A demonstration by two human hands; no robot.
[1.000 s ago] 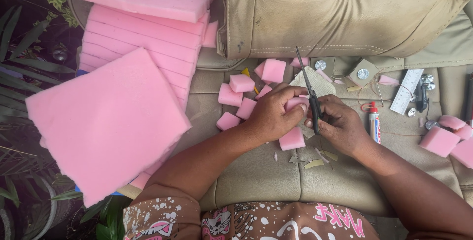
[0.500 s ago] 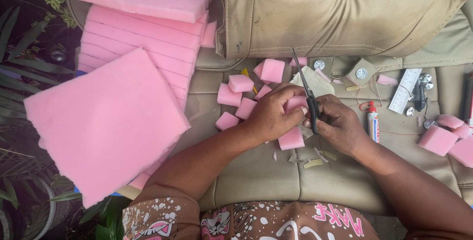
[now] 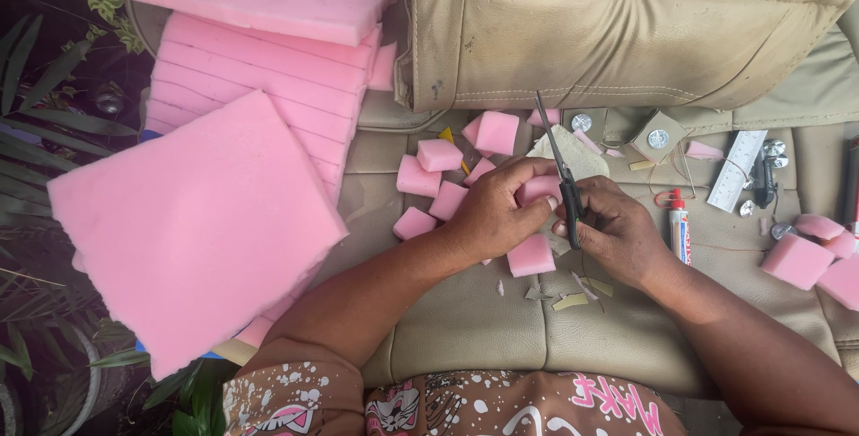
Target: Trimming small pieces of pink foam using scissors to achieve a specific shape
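Now the left hand (image 3: 497, 212) squeezes a small pink foam piece (image 3: 540, 189) tight in its grip, and the right hand (image 3: 617, 235) grips black scissors (image 3: 564, 183) touching it.

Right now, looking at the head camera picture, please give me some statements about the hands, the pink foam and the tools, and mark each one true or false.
1. The left hand holds a small pink foam piece. True.
2. The right hand holds a hammer. False: it holds black-handled metal scissors.
3. The large pink foam sheets lie to the person's left. True.
4. The small red-capped white tube lies between the two hands. False: it lies to the right of the right hand.
5. Small pink foam blocks lie scattered on the beige leather cushion. True.
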